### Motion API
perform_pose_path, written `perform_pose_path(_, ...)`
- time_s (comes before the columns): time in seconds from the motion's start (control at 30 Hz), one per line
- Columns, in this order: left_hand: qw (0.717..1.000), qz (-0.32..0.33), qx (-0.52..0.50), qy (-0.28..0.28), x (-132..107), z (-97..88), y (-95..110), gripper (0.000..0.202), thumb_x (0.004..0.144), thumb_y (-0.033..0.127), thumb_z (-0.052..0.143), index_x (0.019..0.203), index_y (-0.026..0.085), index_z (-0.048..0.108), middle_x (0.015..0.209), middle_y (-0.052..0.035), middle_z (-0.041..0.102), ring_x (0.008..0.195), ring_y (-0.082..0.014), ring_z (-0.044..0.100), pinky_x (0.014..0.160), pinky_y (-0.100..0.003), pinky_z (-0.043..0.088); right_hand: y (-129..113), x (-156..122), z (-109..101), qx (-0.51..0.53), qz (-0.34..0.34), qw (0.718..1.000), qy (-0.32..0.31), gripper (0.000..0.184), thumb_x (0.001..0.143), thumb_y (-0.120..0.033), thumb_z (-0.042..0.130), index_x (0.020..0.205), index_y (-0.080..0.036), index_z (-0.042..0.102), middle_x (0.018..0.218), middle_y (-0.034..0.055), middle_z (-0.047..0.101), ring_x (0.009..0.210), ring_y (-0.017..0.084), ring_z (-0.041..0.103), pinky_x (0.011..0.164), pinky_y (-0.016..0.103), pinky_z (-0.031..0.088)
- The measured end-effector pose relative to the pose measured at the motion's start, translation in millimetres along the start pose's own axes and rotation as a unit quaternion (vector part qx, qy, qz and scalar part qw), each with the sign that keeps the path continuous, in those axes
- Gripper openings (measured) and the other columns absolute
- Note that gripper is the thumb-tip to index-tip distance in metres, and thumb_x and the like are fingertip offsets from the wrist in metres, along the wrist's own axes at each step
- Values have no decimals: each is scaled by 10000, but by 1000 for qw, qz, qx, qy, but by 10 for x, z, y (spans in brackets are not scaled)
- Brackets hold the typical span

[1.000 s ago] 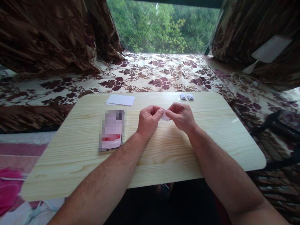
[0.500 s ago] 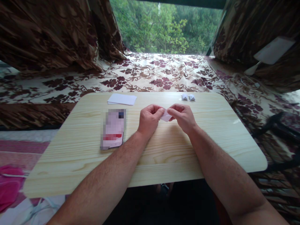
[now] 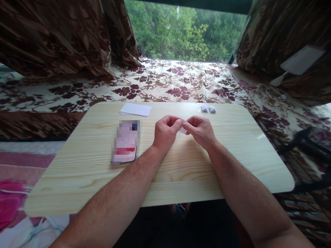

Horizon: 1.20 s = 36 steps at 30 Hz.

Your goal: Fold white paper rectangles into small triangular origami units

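Just above the table, a small folded piece of white paper (image 3: 183, 130) is pinched between my two hands. My left hand (image 3: 167, 130) is closed on its left side, thumb on top. From the other side my right hand (image 3: 201, 129) grips it, the thumb almost touching the left thumb. Fingers cover most of the paper, so its exact shape is hidden. Beyond my right hand, two small folded white paper pieces (image 3: 208, 109) with raised points sit side by side near the far edge. A stack of white paper sheets (image 3: 136, 110) lies at the far left.
A phone (image 3: 126, 142), its surface partly pixelated, lies left of my forearm on the wooden table (image 3: 181, 186). Floral cloth (image 3: 178, 77) covers the ledge behind. At the right stands a white lamp (image 3: 302, 60); pink fabric (image 3: 10, 203) lies below the table's left side.
My right hand has moved slightly left, bringing the thumbs closer together. Less of the paper now shows between my fingers. The things on the table stay put.
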<state>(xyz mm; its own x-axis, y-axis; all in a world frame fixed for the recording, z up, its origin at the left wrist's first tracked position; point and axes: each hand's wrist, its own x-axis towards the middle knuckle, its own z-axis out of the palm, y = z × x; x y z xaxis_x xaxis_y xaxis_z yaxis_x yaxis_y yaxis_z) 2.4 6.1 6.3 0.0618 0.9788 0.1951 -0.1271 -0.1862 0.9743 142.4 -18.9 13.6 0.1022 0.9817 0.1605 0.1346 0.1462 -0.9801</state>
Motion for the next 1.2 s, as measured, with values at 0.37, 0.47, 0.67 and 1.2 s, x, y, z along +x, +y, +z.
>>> perform_pose_path(0.37, 999, 21, 31, -2, -11, -8, -16, 187, 746, 349, 749, 782, 167, 731, 677, -8, 661, 591, -114, 548, 565, -236, 434, 29, 7, 14, -20, 2, 1000, 6, 262, 766, -407, 709, 701, -175, 605, 604, -14, 597, 554, 118, 549, 531, 247, 471)
perform_pose_path(0.47, 999, 26, 34, -7, -12, -12, -23, 199, 759, 360, 743, 799, 166, 734, 678, -12, 662, 589, -115, 548, 559, -238, 433, 44, 10, 12, -41, -9, 999, 6, 250, 784, -399, 691, 707, -178, 604, 614, -10, 599, 565, 123, 550, 527, 249, 456)
perform_pose_path(0.67, 999, 22, 24, -8, -12, -15, -9, 213, 752, 366, 751, 789, 157, 727, 662, -13, 660, 587, -114, 551, 552, -233, 440, 42, -1, 5, -88, -21, 996, -3, 247, 833, -398, 642, 726, -178, 613, 617, -10, 595, 571, 123, 547, 521, 247, 434)
perform_pose_path(1.2, 999, -16, -43, -3, 35, -19, -70, 280, 741, 394, 774, 860, 143, 743, 688, -23, 671, 588, -106, 564, 524, -220, 451, 13, 22, 7, 99, -65, 993, -5, 285, 731, -314, 766, 964, -211, 638, 758, -11, 670, 617, 117, 602, 566, 253, 491)
